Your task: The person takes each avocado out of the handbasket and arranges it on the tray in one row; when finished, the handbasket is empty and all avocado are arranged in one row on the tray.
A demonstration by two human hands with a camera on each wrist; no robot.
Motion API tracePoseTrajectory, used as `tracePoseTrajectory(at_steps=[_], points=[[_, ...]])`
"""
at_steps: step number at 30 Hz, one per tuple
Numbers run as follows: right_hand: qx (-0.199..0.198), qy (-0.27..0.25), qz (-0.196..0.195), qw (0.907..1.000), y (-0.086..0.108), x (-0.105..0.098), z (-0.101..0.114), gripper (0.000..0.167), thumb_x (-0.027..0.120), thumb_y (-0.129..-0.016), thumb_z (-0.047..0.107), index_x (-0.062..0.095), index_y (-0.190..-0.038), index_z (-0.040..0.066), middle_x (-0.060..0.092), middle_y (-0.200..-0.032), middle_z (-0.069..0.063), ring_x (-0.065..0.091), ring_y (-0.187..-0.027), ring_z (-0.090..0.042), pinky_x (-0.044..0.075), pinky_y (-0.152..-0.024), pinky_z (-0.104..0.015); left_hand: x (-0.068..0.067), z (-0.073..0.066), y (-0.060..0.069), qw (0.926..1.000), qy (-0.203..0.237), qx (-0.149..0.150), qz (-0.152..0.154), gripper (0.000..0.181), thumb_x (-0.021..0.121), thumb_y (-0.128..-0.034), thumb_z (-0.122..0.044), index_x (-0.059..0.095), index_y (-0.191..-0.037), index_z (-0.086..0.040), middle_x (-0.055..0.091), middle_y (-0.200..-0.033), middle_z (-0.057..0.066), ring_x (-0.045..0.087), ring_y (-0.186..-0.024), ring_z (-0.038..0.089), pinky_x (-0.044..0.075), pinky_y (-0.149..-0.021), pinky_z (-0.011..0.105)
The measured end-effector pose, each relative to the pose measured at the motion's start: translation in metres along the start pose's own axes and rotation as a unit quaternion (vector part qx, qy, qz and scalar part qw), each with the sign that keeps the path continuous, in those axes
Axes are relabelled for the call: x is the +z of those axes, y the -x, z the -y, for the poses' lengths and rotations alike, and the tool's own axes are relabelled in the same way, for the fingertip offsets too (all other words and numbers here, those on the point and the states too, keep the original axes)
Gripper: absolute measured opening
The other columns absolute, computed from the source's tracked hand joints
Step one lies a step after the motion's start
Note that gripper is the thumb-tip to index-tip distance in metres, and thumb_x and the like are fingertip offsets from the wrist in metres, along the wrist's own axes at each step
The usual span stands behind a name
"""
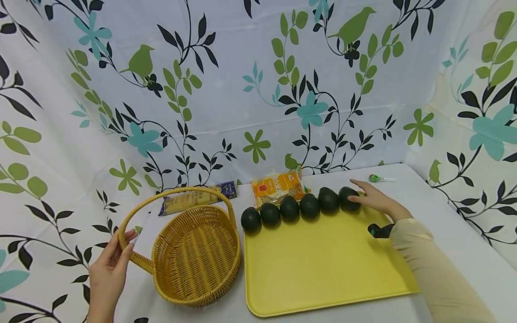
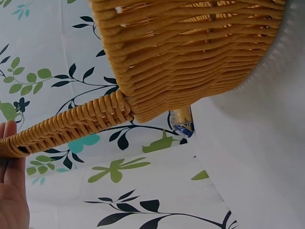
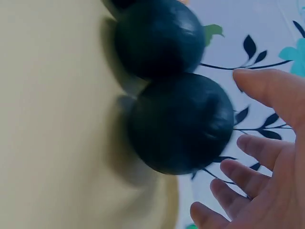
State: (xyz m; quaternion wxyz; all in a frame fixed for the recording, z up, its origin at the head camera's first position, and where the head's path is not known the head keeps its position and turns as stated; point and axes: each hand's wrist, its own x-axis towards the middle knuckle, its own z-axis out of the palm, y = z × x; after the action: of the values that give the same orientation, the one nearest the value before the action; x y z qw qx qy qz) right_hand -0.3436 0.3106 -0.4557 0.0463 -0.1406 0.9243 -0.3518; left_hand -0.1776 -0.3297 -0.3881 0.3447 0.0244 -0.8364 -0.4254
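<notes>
My left hand [image 1: 108, 269] holds the arched handle of a woven yellow-brown wicker basket [image 1: 198, 255], thumb on one side and fingers on the other. In the left wrist view, only part of that hand shows at the handle's end, and the basket's woven side [image 2: 181, 62] looms above. Several dark green avocados [image 1: 310, 206] stand in a row along the back edge of a yellow tray [image 1: 323, 264]. By the rightmost avocado [image 3: 183, 124], my right hand [image 1: 375, 199] reaches with spread fingers. The right wrist view shows a gap between that avocado and the fingertips.
Behind the basket lies a long pack of pasta [image 1: 198, 199] in a blue-and-clear wrapper. An orange food packet [image 1: 278, 187] sits behind the avocados. A lollipop [image 1: 375, 178] lies at the back right. Patterned cloth [image 1: 226, 112] hangs behind the white table.
</notes>
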Motion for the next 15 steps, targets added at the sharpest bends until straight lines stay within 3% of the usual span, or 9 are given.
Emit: tracePoseTrajectory(at_steps=[5, 9, 12, 15], points=[[0.026, 0.013, -0.012, 0.9995, 0.006, -0.019, 0.011, 0.077, 0.049, -0.096, 0.043, 0.015, -0.149, -0.002, 0.012, -0.151, -0.035, 0.009, -0.138, -0.055, 0.016, -0.109, -0.072, -0.004, -0.001, -0.003, 0.9984, -0.052, 0.018, 0.008, 0.042, 0.054, -0.0953, -0.011, 0.052, -0.135, -0.025, 0.057, -0.11, -0.035, 0.05, -0.101, -0.024, 0.04, -0.081, -0.007], [0.015, 0.039, -0.034, 0.9986, 0.011, -0.037, 0.03, 0.077, 0.045, -0.098, 0.042, 0.013, -0.148, -0.005, 0.012, -0.151, -0.035, 0.012, -0.137, -0.054, 0.014, -0.11, -0.07, -0.011, -0.018, -0.012, 0.9942, -0.107, 0.008, 0.009, 0.035, 0.045, -0.1, -0.024, 0.053, -0.134, -0.03, 0.053, -0.125, -0.031, 0.042, -0.114, -0.022, 0.035, -0.094, -0.003], [0.002, 0.054, -0.048, 0.9974, 0.015, -0.051, 0.051, 0.076, 0.043, -0.099, 0.041, 0.01, -0.149, -0.005, 0.009, -0.152, -0.033, 0.012, -0.138, -0.053, 0.013, -0.112, -0.069, -0.011, -0.044, -0.025, 0.9905, -0.132, -0.005, 0.041, 0.04, 0.039, -0.1017, -0.03, 0.042, -0.142, -0.031, 0.043, -0.146, -0.008, 0.038, -0.136, 0.005, 0.036, -0.115, 0.029], [-0.01, 0.073, -0.058, 0.9956, 0.018, -0.061, 0.077, 0.077, 0.042, -0.099, 0.043, 0.007, -0.15, -0.003, 0.005, -0.155, -0.03, 0.008, -0.141, -0.05, 0.011, -0.113, -0.068, -0.003, -0.073, -0.04, 0.9835, -0.153, 0.019, 0.094, 0.05, 0.034, -0.1022, -0.034, 0.026, -0.15, -0.021, 0.027, -0.155, 0.013, 0.025, -0.142, 0.037, 0.022, -0.114, 0.063]])
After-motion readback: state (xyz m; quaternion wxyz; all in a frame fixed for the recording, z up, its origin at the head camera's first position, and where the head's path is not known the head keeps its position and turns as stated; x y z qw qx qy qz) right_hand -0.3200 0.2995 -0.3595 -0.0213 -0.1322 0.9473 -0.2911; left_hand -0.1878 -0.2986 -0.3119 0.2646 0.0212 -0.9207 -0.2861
